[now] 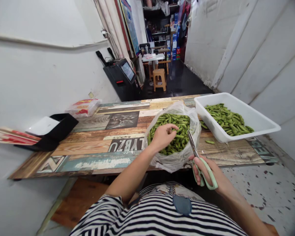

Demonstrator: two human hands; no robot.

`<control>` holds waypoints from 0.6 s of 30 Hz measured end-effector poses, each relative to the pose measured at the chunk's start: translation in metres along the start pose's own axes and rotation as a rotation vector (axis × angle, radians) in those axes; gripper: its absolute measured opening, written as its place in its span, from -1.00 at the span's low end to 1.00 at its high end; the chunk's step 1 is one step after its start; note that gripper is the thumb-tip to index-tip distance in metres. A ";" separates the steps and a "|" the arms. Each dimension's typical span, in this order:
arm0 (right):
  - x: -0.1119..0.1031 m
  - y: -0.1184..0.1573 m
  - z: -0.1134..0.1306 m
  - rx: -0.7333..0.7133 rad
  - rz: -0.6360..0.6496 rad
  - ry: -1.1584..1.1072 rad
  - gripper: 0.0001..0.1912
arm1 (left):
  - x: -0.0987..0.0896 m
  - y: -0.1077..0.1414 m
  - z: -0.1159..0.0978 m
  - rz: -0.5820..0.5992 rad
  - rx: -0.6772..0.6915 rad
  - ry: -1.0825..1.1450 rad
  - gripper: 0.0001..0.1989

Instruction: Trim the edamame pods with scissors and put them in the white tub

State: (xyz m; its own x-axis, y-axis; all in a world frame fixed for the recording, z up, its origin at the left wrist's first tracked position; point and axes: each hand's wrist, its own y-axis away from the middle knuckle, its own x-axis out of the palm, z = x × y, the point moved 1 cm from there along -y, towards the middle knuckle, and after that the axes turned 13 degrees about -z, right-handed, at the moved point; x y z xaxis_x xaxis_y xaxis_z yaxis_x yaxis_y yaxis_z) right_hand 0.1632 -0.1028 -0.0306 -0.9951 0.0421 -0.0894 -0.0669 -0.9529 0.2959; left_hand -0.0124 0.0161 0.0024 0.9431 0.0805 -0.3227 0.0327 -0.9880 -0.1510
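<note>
While I watch through the head camera, my left hand reaches over the near-left rim of a plastic bag full of green pods; its fingers are curled, and I can't tell whether they pinch a pod. My right hand is closed around the pale green handles of the scissors, whose blades point up at the bag's right side. The bag sits open near the close edge of the table. Just right of it, a white tub with more pods takes up that end, and a loose pod lies between the two. Well to the left I have a black box, some sticks and a packet. At the far side, a black machine stands by the wall, with a stool further back.
</note>
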 end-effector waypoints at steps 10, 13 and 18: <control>-0.008 0.000 -0.010 -0.056 0.054 0.135 -0.55 | 0.010 0.006 0.002 0.181 0.329 -0.387 -0.77; -0.008 0.003 -0.002 -0.089 0.094 0.219 -0.53 | 0.000 0.006 0.000 0.251 0.270 -0.236 -0.79; -0.006 0.000 0.008 -0.126 0.078 0.299 -0.56 | -0.007 0.008 -0.005 0.321 0.181 -0.204 -0.77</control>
State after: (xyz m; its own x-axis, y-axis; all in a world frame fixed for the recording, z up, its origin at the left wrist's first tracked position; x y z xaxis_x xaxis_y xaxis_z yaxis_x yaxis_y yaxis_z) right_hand 0.1683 -0.1012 -0.0226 -0.9302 -0.1052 -0.3516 0.0371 -0.9801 0.1949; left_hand -0.0170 0.0069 0.0084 0.8104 -0.1853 -0.5558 -0.3281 -0.9295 -0.1685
